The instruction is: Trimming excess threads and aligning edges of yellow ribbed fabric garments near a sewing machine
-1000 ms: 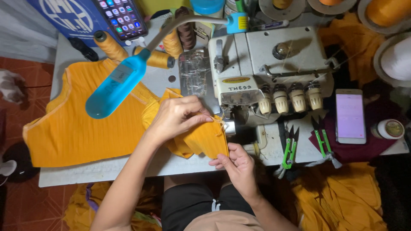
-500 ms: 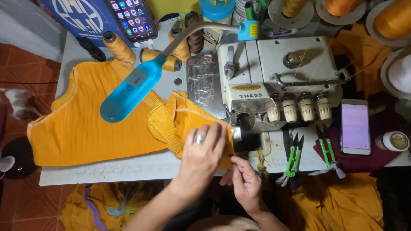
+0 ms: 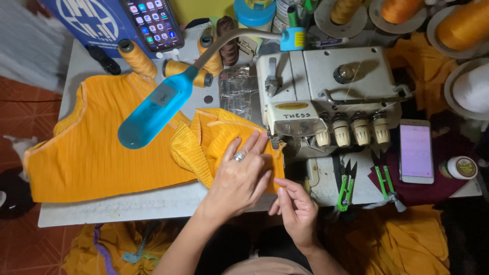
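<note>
View: head cam looking down at a sewing table (image 3: 127, 214), person seated at its front edge.
Left hand (image 3: 239, 178): lies flat on a folded orange fabric piece (image 3: 214, 142), fingers spread & pressing down, ring on one finger; fingertips sit just beside the machine's needle area.
Right hand (image 3: 295, 206): at the fabric's near-right corner, thumb & forefinger pinching the edge; other fingers curled loosely.
Fabric piece: ribbed, bunched in folds at its left side, right edge touching the front of the white overlock machine (image 3: 326, 97).
Progress (my read): edge looks lined up at the presser foot but I can't tell whether it's under the foot; no finished seam visible on this piece, so stitching seems still ahead or only just begun.
Done pile?: larger orange garment panel (image 3: 97, 153) lies spread on the table's left w/ trimmed edges; can't tell if it's sewn.
Nearby: blue gooseneck lamp (image 3: 153, 109) over the work, thread cones (image 3: 137, 58) at back, green snips (image 3: 346, 186) right of the hands, phone (image 3: 416, 151) lit at far right.
</note>
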